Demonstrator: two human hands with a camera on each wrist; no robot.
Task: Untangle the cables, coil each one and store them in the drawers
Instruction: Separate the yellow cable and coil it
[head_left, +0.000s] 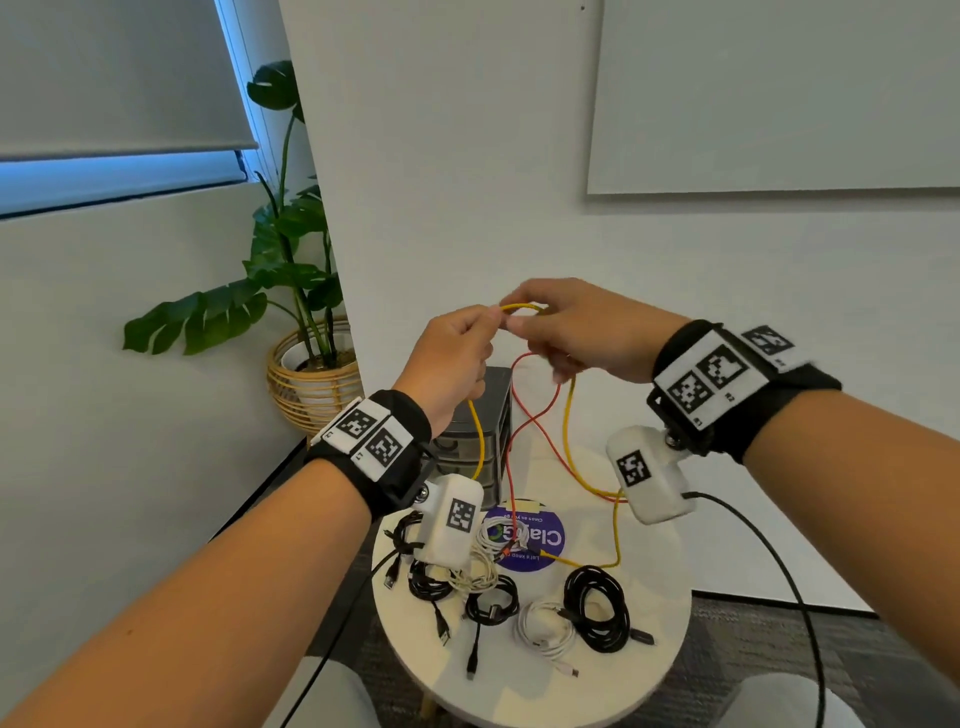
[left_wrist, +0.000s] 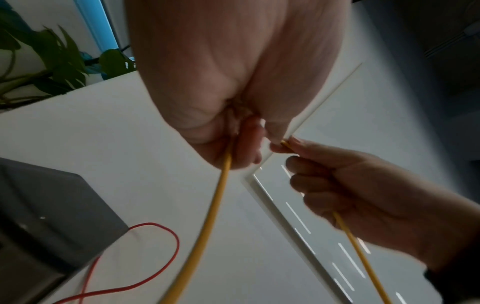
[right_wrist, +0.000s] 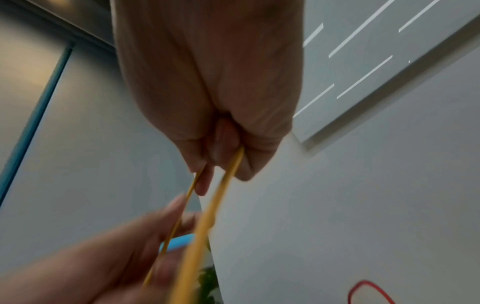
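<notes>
While raised above the table (head_left: 660, 644) | left hand (head_left: 447, 358) fingers pinch yellow cable (head_left: 567, 415) | right hand (head_left: 587, 327) fingers pinch it alongside

head looks down; wrists upward.

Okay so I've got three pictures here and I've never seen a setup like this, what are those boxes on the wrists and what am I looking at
No robot here: a person wears a head camera and a small white camera under each wrist. The wide picture is from the head; the two close ones look up along each hand. The left hand and right hand both pinch a yellow cable, held up in the air, with a red cable crossing it. Below, on a round table, lie coiled black cables and white cables. Behind them stands a small grey drawer unit.
</notes>
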